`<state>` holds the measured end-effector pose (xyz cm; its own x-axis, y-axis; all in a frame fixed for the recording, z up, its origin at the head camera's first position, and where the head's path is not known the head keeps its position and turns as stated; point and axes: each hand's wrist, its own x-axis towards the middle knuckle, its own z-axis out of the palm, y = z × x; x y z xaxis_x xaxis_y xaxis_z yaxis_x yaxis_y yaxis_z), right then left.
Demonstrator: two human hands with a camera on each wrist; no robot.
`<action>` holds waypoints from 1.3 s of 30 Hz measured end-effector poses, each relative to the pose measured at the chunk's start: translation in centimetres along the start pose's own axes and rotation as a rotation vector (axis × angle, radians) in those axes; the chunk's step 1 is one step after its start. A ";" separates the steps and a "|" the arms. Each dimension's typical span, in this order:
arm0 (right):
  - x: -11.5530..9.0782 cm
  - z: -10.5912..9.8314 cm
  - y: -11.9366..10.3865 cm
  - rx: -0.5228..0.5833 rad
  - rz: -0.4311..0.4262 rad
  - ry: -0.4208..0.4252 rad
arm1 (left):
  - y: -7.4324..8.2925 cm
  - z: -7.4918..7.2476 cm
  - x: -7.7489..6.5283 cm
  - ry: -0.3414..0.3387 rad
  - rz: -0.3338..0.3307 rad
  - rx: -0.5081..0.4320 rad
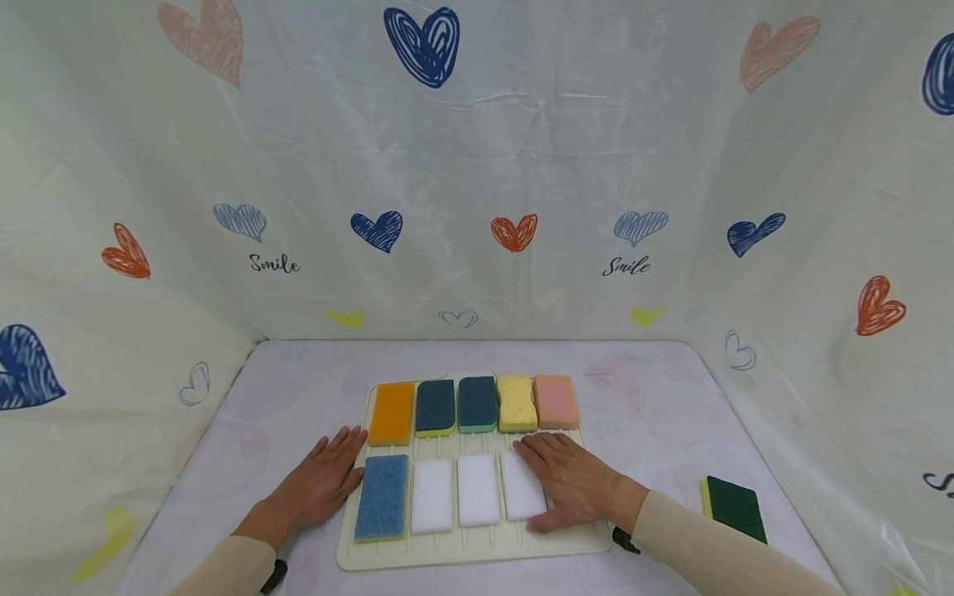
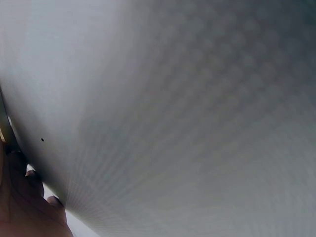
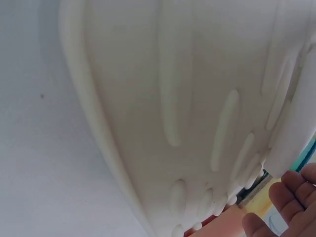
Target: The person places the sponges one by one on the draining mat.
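On the table lies a cream ribbed tray [image 1: 477, 556] with two rows of sponges. My left hand [image 1: 316, 482] rests flat at the tray's left edge, fingers straight, beside a blue sponge [image 1: 383, 499]. My right hand [image 1: 577, 480] lies over the front row's right end, its fingers extended and touching the rightmost white sponge [image 1: 522, 488], whose right side it covers. Two more white sponges, a left one [image 1: 431, 497] and a middle one [image 1: 478, 490], lie alongside. In the right wrist view, the fingertips [image 3: 281, 192] are right at a white sponge's end [image 3: 291, 133].
The tray's back row has an orange sponge [image 1: 391, 414], two dark-topped sponges [image 1: 436, 406], a yellow sponge [image 1: 517, 404] and a pink sponge [image 1: 556, 402]. A green-and-yellow sponge [image 1: 734, 507] lies on the table at right, beside the right sleeve [image 1: 715, 542]. A heart-printed curtain [image 1: 462, 149] surrounds the table.
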<state>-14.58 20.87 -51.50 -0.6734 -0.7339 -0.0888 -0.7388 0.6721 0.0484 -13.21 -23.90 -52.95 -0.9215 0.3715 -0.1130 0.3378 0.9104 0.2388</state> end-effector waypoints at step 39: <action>-15.7 -3.1 8.3 -0.093 0.325 0.032 | 0.0 0.1 0.2 0.005 0.014 -0.003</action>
<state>-10.22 37.68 -46.60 -0.8733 -0.4866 -0.0223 -0.4836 0.8607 0.1593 -13.36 -23.79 -53.11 -0.9176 0.3836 -0.1045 0.3504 0.9044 0.2435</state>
